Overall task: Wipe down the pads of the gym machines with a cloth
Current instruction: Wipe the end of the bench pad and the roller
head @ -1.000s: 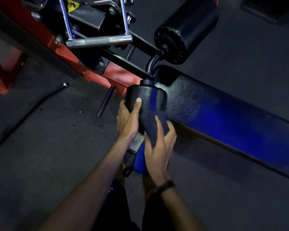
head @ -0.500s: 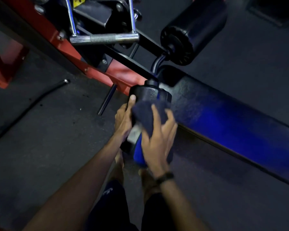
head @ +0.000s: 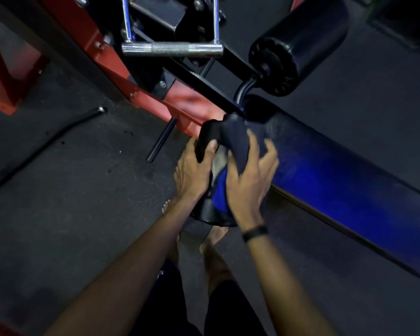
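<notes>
Dark rubber floor (head: 58, 214): red machine frame (head: 87, 59), black cable (head: 46, 141), bare feet (head: 214, 236) on it.

Dim room, dark speckled rubber floor (head: 58, 202) filled the frame, red steel frame (head: 87, 59) crossed the upper left, chrome handle (head: 171, 49) hung top centre, black cable (head: 58, 134) lay at left.
</notes>
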Available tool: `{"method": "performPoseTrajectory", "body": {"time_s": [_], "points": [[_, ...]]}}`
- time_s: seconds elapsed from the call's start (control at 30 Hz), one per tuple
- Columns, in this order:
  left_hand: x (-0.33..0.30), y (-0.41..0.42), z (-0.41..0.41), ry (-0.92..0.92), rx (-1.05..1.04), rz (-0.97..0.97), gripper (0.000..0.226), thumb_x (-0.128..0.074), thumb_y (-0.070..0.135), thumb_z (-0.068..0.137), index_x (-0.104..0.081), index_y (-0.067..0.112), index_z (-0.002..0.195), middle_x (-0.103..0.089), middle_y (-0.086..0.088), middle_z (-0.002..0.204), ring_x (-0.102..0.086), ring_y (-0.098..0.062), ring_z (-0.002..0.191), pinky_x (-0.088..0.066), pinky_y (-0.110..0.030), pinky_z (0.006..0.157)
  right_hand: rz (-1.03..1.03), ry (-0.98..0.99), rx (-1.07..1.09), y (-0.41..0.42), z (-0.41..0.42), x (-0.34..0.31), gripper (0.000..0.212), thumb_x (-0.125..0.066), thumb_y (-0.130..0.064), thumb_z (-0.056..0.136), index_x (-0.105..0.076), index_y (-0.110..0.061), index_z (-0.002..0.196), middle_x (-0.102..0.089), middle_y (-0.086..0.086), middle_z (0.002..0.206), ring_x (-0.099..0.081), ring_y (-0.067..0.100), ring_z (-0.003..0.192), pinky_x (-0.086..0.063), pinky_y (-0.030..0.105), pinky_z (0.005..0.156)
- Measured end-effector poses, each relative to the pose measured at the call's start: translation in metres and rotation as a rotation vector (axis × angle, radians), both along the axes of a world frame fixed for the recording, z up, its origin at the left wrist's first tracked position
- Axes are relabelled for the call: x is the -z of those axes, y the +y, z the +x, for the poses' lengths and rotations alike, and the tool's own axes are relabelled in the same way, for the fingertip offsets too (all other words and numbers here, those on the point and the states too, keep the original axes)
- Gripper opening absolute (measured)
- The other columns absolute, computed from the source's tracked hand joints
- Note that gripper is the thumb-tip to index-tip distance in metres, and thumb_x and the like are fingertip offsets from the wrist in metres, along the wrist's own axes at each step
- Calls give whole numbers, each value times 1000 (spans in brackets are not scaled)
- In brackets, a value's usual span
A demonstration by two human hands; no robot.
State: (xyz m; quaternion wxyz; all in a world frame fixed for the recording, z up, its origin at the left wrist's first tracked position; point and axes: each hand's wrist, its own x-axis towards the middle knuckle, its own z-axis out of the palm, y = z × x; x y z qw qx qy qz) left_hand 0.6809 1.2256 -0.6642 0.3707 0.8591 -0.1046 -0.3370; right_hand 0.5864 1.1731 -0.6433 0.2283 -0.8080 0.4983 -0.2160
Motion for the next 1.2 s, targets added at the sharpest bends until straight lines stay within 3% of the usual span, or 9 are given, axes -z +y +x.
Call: {"method": "performPoseTrajectory", "body": {"time_s": [0.1,0.17,0.4,0.5,0.6,0.8,0.93,1.07,1.2], "points": [[-10,-8,-13,39,-16,4,64,-30,59,102,-26,26,157,-42,-9,155,-41,-31,140,-31,-41,109,106,-42,20,52,-40,5,70,-70,-12,81,-47,-17,147,-39,15,140,-40,30,126,-37,40,102],[-10,-10,-14,27,-42,-2,62,-30,57,103,-24,27,157,-41,-8,156,-40,-30,140,-30,-42,110,129,-73,16,56,-42,5,66,-68,-15,82,-49,-16,145,-40,14,138,-41,29,125,-37,39,102],[-13,-8,-14,0,7,-16,91,-38,78,85,-25,24,156,-41,-7,156,-40,-30,140,-33,-45,110,137,-176,108,-68,27,9,63,-51,-48,89,-56,-11,140,-52,19,127,-48,31,119,-37,36,100],[-15,-3,-15,1,20,-3,100,-42,82,78,-23,24,157,-37,-5,158,-36,-28,143,-30,-42,111,112,-181,62,-32,5,13,57,-57,-40,93,-53,-13,143,-49,18,133,-46,30,123,-37,34,102],[-17,-4,-17,-34,34,-7,108,-31,88,71,-21,26,158,-32,-2,161,-34,-26,144,-29,-42,112,158,-187,77,28,-33,16,57,-60,-37,94,-50,-11,144,-43,16,141,-44,31,130,-40,43,107],[-6,3,-5,-39,-20,-93,84,-35,80,81,-47,29,147,-58,-2,143,-51,-24,131,-40,-33,101,107,-163,52,2,-8,8,56,-62,-26,85,-56,-13,139,-46,18,134,-46,30,124,-42,43,101],[4,8,10,-87,-69,-14,76,-37,79,82,-63,27,131,-71,-8,119,-60,-33,117,-43,-36,88,-23,-78,-8,-52,43,-2,56,-63,-35,80,-62,-16,133,-54,16,126,-46,26,111,-41,40,92],[6,13,16,-203,60,118,63,-36,63,97,-55,23,141,-66,-17,125,-58,-41,117,-45,-45,90,-72,44,-90,-19,32,-7,63,-53,-39,80,-56,-20,139,-48,16,137,-48,30,113,-40,41,93],[-8,6,9,-391,260,144,50,-30,37,107,-39,17,152,-60,-18,129,-60,-43,111,-44,-51,83,44,-41,-42,41,-18,0,62,-61,-27,81,-56,-18,141,-43,16,142,-44,29,118,-42,45,97]]}}
